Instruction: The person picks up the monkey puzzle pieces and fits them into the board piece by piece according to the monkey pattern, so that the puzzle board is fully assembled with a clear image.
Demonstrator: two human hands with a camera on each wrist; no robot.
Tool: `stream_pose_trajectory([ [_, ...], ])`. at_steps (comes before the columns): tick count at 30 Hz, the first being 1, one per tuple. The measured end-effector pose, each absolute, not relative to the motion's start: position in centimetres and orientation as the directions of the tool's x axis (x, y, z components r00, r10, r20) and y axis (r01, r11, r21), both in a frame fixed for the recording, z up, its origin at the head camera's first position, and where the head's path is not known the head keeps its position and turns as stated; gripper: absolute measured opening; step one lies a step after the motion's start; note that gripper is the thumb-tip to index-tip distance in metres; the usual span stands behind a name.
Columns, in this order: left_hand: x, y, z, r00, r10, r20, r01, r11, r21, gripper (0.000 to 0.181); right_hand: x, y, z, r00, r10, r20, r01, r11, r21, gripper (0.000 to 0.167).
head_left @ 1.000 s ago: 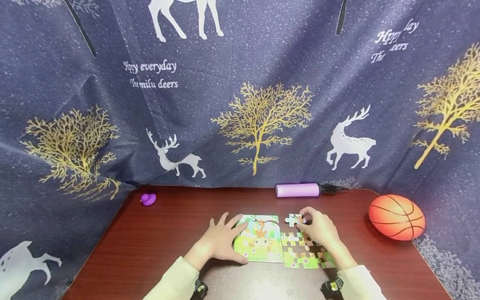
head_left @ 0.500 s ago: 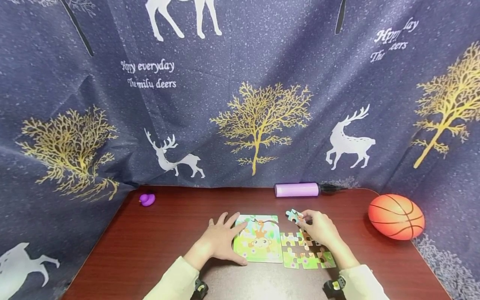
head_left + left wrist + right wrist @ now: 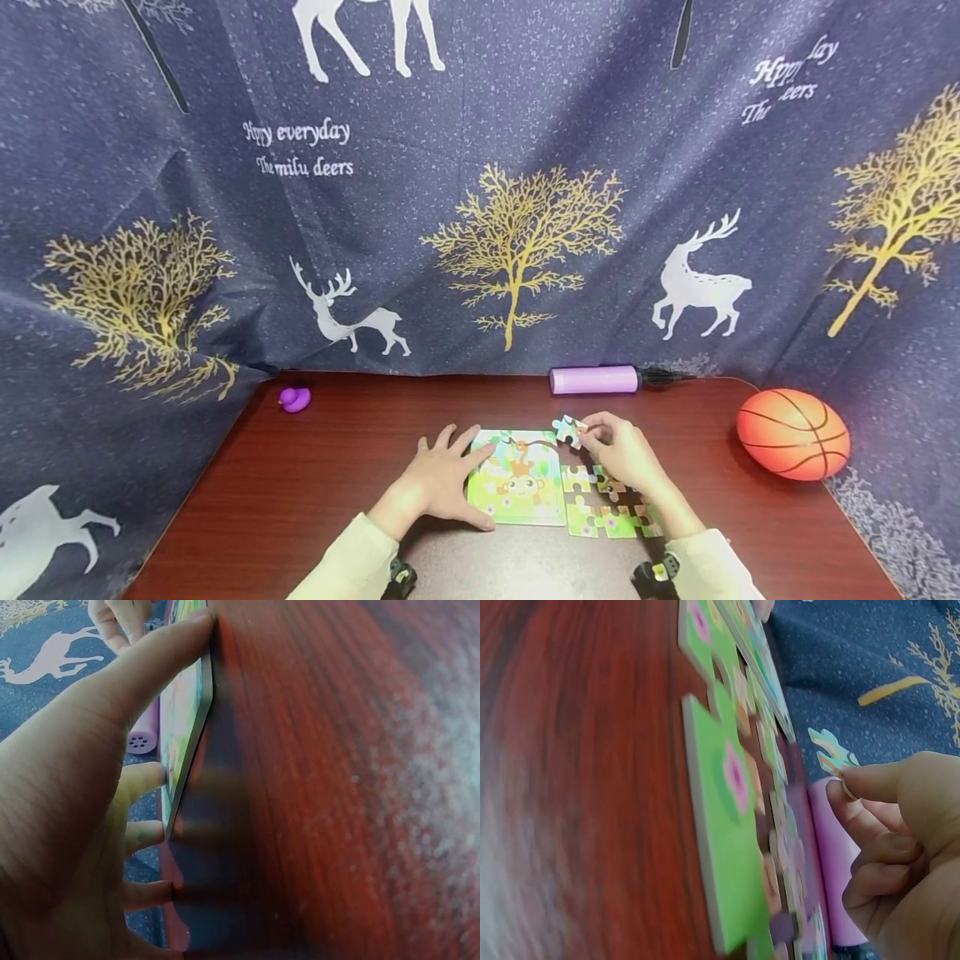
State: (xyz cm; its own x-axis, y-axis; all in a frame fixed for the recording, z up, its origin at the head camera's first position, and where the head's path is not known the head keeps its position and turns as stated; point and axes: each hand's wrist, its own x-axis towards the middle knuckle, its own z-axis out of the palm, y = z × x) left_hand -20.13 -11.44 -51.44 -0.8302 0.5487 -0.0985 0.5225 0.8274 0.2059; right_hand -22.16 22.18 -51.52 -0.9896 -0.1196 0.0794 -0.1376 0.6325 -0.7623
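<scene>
My right hand (image 3: pixel 628 457) pinches a jigsaw piece (image 3: pixel 568 431) between thumb and forefinger. In the right wrist view the jigsaw piece (image 3: pixel 831 752) is held off the table, tilted. It is by the top right corner of a square puzzle board (image 3: pixel 543 510) with a printed monkey picture. My left hand (image 3: pixel 444 482) lies spread at the board's left side, its thumb on the near edge, as the left wrist view also shows. Several loose jigsaw pieces (image 3: pixel 583 518) lie in rows right of the board, partly hidden by my right hand.
A purple hand pump (image 3: pixel 596 380) lies at the table's back edge. An orange basketball-patterned ball (image 3: pixel 793 435) is at the right, and a purple rubber duck (image 3: pixel 296 400) stands at the far left. A dark curtain (image 3: pixel 405 208) with printed deer hangs behind the table.
My right hand has lifted the jigsaw piece from above the loose pieces, and has carried it left to the board's top right corner. My left hand stays where it was.
</scene>
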Motion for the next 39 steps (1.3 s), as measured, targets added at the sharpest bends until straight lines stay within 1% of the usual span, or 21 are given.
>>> stream_pose_trajectory([
  [2, -20.1, -11.5, -51.5, -0.83, 0.549, -0.099, 0.522, 0.827, 0.208, 0.119, -22.2, 21.7, -51.6, -0.99, -0.117, 0.076, -0.133, 0.619, -0.774, 0.019],
  [8, -20.2, -11.6, -51.6, -0.832, 0.547, -0.095, 0.52, 0.828, 0.21, 0.119, -22.3, 20.3, -52.3, -0.985, -0.15, 0.086, -0.159, 0.595, -0.788, 0.023],
  [15, -20.4, -11.6, -51.8, -0.833, 0.543, -0.103, 0.515, 0.83, 0.213, 0.118, -22.5, 18.2, -52.5, -0.989, -0.15, 0.005, -0.09, 0.565, -0.82, 0.013],
  [21, -20.4, -11.7, -51.7, -0.834, 0.538, -0.12, 0.507, 0.834, 0.216, 0.118, -22.4, 16.9, -52.3, -0.985, -0.17, -0.024, -0.076, 0.556, -0.828, 0.015],
  [25, -20.4, -11.7, -51.8, -0.833, 0.539, -0.122, 0.506, 0.833, 0.223, 0.118, -22.6, 16.2, -52.3, -0.982, -0.182, -0.046, -0.066, 0.563, -0.824, 0.015],
  [31, -20.4, -11.7, -51.9, -0.833, 0.54, -0.122, 0.51, 0.834, 0.213, 0.118, -22.8, 15.5, -52.1, -0.984, -0.159, -0.079, -0.028, 0.581, -0.813, 0.015],
  [39, -20.4, -11.6, -51.9, -0.833, 0.539, -0.122, 0.51, 0.835, 0.207, 0.118, -23.2, 14.9, -52.1, -0.986, -0.152, -0.073, -0.03, 0.587, -0.809, 0.014],
])
